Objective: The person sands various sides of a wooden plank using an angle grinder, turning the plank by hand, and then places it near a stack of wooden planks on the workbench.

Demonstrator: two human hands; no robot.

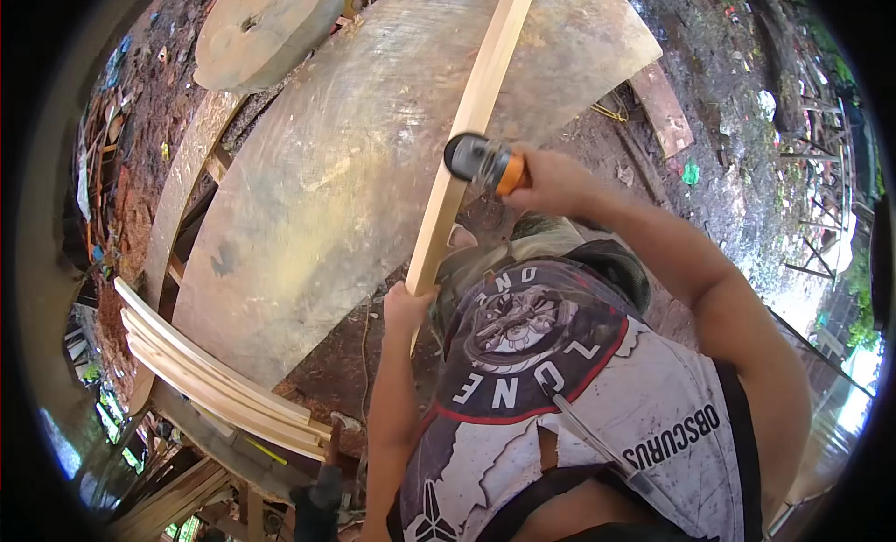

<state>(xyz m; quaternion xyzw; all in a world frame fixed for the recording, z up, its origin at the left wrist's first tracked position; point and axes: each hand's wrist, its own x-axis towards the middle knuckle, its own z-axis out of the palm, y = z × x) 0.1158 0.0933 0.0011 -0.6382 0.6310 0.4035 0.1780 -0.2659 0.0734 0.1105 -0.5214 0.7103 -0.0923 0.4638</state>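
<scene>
A long, pale wooden plank (481, 84) runs from the top of the view down towards my body, crossing a large worn board. My left hand (408, 309) is closed around its near end. In my right hand (546, 183) is an orange-and-grey power sander (485, 164), gripped by its body. The sander's round black head lies over the middle of the plank; whether it touches the wood I cannot tell. Motion blurs the tool slightly.
The big worn board (289, 215) lies under the plank. A thick round wooden slab (266, 28) sits at upper left. Several cut planks (215, 383) are stacked at lower left, with another person's hand (333, 439) at their end. Littered muddy ground (719, 197) lies right.
</scene>
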